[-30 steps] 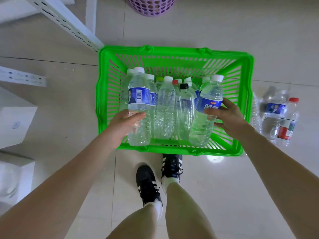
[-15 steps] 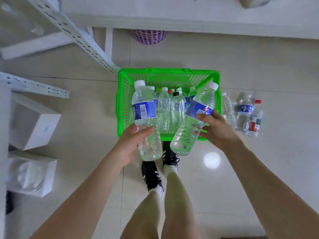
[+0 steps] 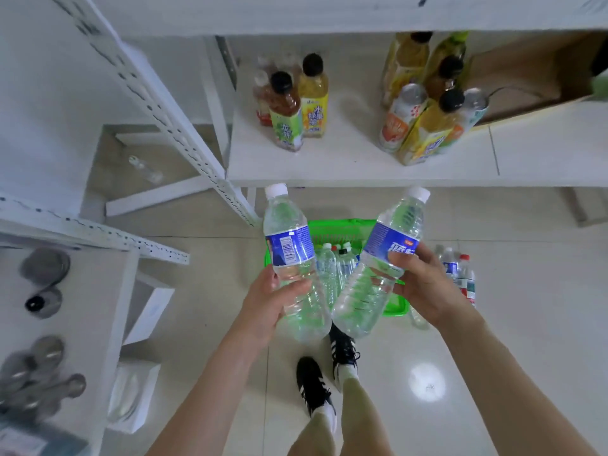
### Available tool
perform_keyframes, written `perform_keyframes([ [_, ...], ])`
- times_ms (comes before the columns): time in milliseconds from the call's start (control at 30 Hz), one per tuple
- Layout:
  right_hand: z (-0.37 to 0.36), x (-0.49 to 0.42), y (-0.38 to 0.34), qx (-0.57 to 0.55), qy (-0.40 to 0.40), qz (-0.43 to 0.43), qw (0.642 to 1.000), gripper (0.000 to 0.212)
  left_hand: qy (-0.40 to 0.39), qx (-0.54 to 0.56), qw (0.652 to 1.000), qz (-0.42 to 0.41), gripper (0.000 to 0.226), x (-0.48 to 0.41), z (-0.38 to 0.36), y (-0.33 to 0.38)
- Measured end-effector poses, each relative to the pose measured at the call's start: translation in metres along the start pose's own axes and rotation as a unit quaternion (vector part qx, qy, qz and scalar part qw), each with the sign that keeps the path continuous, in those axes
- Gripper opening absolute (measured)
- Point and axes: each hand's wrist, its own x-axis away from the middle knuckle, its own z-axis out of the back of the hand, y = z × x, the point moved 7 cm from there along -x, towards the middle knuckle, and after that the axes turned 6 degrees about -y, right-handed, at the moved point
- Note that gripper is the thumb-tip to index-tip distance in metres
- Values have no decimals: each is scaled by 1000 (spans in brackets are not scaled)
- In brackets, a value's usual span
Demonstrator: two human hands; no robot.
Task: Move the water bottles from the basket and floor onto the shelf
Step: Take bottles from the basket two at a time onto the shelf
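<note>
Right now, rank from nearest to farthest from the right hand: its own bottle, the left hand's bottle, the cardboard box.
1. Right bottle, gripped by the right hand.
2. Left bottle, beside it, in the left hand.
3. Cardboard box, back on the shelf.

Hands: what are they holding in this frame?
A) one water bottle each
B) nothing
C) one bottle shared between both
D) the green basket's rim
A: the left hand grips a white-capped water bottle and the right hand grips a second bottle, with the green basket on the floor below them.
</note>
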Motion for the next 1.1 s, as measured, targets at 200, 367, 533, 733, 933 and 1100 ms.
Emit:
perform_keyframes([
  [200, -51, 40, -84, 20, -23, 81, 996, 93, -5, -29, 997, -75, 61, 45, -3, 89],
  [367, -86, 67, -154, 27, -57, 150, 987, 96, -7, -55, 989, -139, 63, 74, -14, 171],
  [533, -115, 82, -226, 61, -92, 206, 972, 97, -12, -69, 976, -205, 63, 91, -34, 248],
  [733, -153, 85, -306, 116, -124, 255, 952, 84, -17, -80, 958, -274, 73, 96, -44, 326],
  [933, -192, 63, -361, 158, -102, 290, 938, 89, -22, -98, 949, -300, 73, 80, -22, 401],
  [1100, -230, 33, -395, 148, -92, 315, 933, 89, -12, -129, 947, -295, 73, 53, 6, 454],
])
